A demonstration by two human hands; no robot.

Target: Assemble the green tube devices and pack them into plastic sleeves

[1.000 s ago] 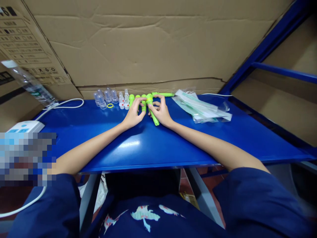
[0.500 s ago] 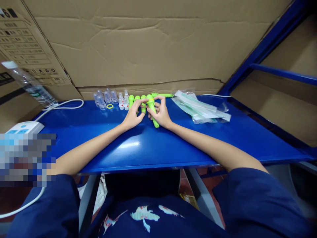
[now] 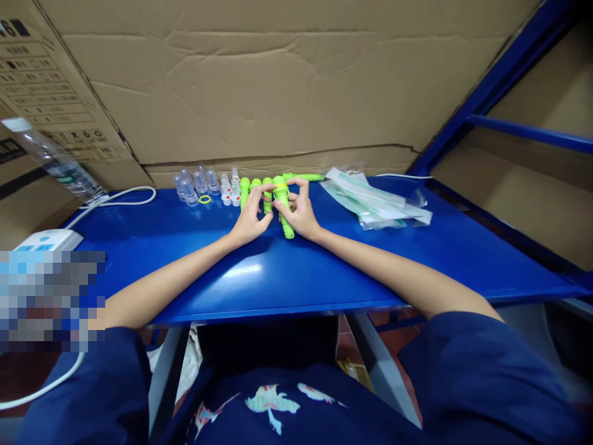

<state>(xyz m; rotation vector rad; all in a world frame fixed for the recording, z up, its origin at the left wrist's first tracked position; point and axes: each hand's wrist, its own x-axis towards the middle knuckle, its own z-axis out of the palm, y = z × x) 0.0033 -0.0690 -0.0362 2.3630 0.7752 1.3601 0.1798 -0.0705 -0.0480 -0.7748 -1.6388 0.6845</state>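
Observation:
A bright green toy flashlight (image 3: 285,216) is held upright but slightly slanted, its wide head away from me and its narrow end towards me. Around its head sits a yellow ring (image 3: 280,185). My right hand (image 3: 303,213) curls round the right side of the flashlight, thumb along the body, index finger at the ring. From the left, my left hand (image 3: 251,219) presses its index fingertip at the ring; its thumb is bent below. Behind my left fingers stand several more green flashlights (image 3: 245,188), partly hidden. Another green piece (image 3: 303,177) lies behind my right hand.
Left of the flashlights are small white-based clear parts (image 3: 226,191), clear plastic caps (image 3: 187,188) and a loose yellow ring (image 3: 204,199). Clear bags with pale strips (image 3: 380,201) lie right. A bottle (image 3: 60,164), power strip (image 3: 49,241) and cable are left; cardboard (image 3: 278,86) walls the back.
The held flashlight's narrow end has swung slightly left, so it stands straighter. Both hands keep nearly the same place, fingers still at the yellow ring.

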